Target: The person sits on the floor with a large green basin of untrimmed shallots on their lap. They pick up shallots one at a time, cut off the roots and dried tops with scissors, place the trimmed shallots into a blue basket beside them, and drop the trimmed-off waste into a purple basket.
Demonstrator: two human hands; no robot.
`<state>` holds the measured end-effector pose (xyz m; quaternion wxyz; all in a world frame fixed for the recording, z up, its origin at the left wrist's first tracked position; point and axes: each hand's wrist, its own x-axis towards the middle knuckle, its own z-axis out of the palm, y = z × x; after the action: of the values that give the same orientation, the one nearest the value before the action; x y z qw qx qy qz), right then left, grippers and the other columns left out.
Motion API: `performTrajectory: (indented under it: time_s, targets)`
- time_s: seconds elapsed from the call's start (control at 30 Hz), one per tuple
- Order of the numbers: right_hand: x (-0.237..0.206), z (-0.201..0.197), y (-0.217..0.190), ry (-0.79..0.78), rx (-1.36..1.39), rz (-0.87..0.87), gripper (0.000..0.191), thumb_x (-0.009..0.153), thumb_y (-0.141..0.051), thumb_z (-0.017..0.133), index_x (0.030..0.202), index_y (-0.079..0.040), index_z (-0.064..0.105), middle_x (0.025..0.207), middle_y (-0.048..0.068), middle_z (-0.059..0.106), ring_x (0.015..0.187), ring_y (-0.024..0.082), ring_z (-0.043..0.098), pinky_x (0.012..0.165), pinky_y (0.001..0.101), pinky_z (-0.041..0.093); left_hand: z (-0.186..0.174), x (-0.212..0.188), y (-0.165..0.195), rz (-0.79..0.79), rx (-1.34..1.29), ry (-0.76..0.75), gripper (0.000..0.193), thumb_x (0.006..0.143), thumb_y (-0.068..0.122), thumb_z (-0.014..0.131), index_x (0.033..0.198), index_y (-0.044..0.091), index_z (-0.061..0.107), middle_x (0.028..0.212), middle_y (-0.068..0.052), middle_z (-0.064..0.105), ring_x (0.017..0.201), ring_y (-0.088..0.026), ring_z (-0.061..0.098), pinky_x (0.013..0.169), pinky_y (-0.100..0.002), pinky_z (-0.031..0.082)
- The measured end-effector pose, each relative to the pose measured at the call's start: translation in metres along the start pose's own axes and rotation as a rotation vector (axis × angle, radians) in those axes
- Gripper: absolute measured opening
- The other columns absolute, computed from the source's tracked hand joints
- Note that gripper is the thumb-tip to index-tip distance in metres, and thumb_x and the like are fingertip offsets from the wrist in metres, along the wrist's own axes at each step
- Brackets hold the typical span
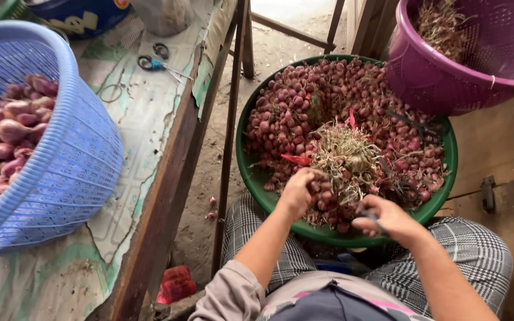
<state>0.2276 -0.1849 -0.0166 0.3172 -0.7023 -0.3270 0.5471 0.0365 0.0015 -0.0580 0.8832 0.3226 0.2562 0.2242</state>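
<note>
Seated worker trimming shallots over a green basin (447,178) held between the knees. The left hand (300,191) is closed around a clump of untrimmed shallots (323,199) at the basin's near edge, roots and dry stalks trailing from it. The right hand (388,219) is curled about a small dark-handled cutting tool (371,217); its blade is hidden, so whether it is a knife or shears cannot be told.

The basin is heaped with unsorted shallots (304,107), and a tangle of pale roots and stalks (343,154) lies at its centre. On the bench to the worker's left, a blue slatted basket (78,160) holds clean, peeled-looking bulbs (13,137), filling it only partway as far as the view shows. A purple basket (447,83) at the upper right contains loose dry trimmings (441,24).

Judged from these quantities, the work is in its earlier part: the finished pile is modest and the basin remains nearly full. Scissors (153,59) lie unused on the bench, and a few bulbs have fallen to the dirt floor (211,208).
</note>
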Motion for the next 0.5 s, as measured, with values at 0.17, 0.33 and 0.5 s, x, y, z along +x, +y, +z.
performTrajectory:
  time_s: [0.17,0.33,0.5]
  targets:
    - [0.006,-0.014,0.009,0.15,0.28,-0.088,0.046,0.078,-0.022,0.082,0.112,-0.001,0.06,0.075,0.004,0.066,0.061,0.013,0.061,0.054,0.0271,0.044,0.049,0.002,0.006,0.453,1.061,0.112,0.023,0.094,0.02,0.063,0.111,0.006,0.069,0.102,-0.016,0.066,0.091,-0.035,0.063,0.076,-0.043,0.053]
    - [0.012,-0.009,0.004,0.284,0.266,-0.145,0.052,0.076,-0.024,0.084,0.119,-0.006,0.06,0.078,0.004,0.069,0.062,0.01,0.058,0.056,0.0263,0.046,0.082,0.009,0.018,0.529,1.618,0.069,0.037,0.081,0.022,0.077,0.115,0.011,0.066,0.117,-0.015,0.061,0.107,-0.036,0.064,0.088,-0.047,0.054]
    - [0.003,-0.015,0.003,0.266,0.266,-0.117,0.053,0.072,-0.026,0.087,0.113,-0.003,0.062,0.077,0.004,0.071,0.062,0.011,0.06,0.057,0.026,0.047,0.062,-0.006,0.029,0.537,1.435,0.045,0.042,0.08,0.016,0.073,0.12,0.01,0.065,0.12,-0.011,0.066,0.105,-0.033,0.066,0.087,-0.044,0.055]
